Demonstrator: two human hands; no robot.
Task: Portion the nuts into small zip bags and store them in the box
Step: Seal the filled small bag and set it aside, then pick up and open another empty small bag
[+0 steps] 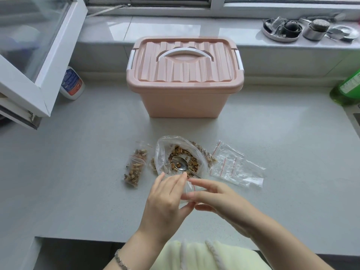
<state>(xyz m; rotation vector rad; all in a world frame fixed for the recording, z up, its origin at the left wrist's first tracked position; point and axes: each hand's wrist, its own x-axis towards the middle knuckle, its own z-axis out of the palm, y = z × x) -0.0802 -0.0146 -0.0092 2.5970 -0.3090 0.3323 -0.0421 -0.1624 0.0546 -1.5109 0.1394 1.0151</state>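
Observation:
A large clear bag of nuts (pixel 161 151) lies open on the grey counter, with a metal spoon (pixel 180 163) resting in the nuts. To its left lie two small filled zip bags (pixel 136 166). A pile of empty zip bags (pixel 236 166) lies to its right. My left hand (pixel 167 195) and my right hand (pixel 216 197) meet just in front of the big bag and pinch the red-striped mouth of a small empty zip bag (pixel 190 189) between them. The pink storage box (pixel 185 98) stands behind, lid shut.
A white bottle (pixel 72 84) stands at the left under an open window sash (pixel 39 55). A green bottle (pixel 348 88) is at the right edge. Metal dishes (pixel 282 29) sit on the sill. The counter's front edge (pixel 78 237) runs below my hands.

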